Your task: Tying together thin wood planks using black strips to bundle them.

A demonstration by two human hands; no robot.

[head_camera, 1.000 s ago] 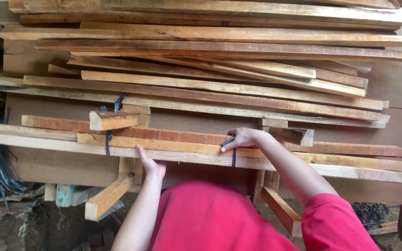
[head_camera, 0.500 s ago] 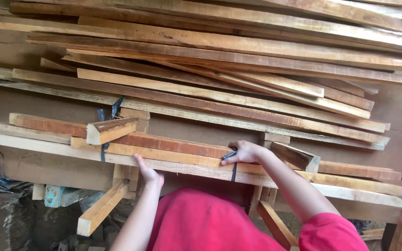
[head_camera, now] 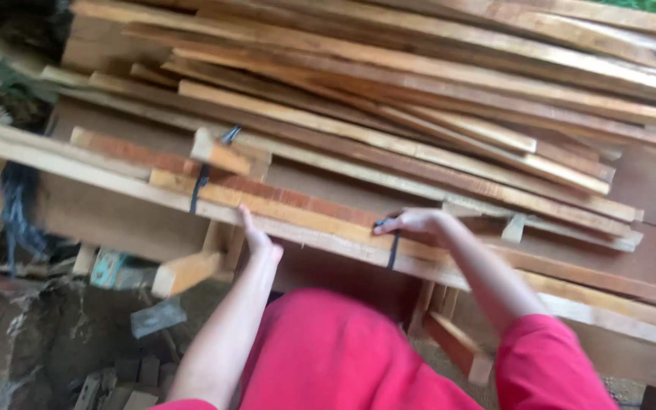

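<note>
Left hand (head_camera: 258, 241) raised at the near edge of a long pale plank (head_camera: 320, 235), palm and fingers pressed flat against its underside and edge, fingers extended rather than curled, nothing enclosed. Right hand (head_camera: 417, 222) further right on the same stack, fingers bent over the top of a reddish-orange board (head_camera: 282, 199) lying just above the pale plank, fingertips hooked at a dark strap (head_camera: 393, 248) looped round the boards; whether the strap itself is pinched, cannot tell (the blur hides the fingertips). Second dark strap (head_camera: 200, 190) wrapped round the same boards to the left, beside a short offcut block (head_camera: 222, 154) resting tilted on top. Both boards running from far left to near right, slightly slanted, along the near side of a large heap of rough planks (head_camera: 419, 91) filling the far and right parts of the view. Below the pale plank, left of the left hand, a short squared stub of timber (head_camera: 186, 272) jutting towards the near left. Red sleeves and red garment (head_camera: 335, 357) in the near middle. Stony ground with small scraps (head_camera: 55, 342) at the near left. Further brown lumber (head_camera: 457, 345) leaning beneath the stack at the near right.
</note>
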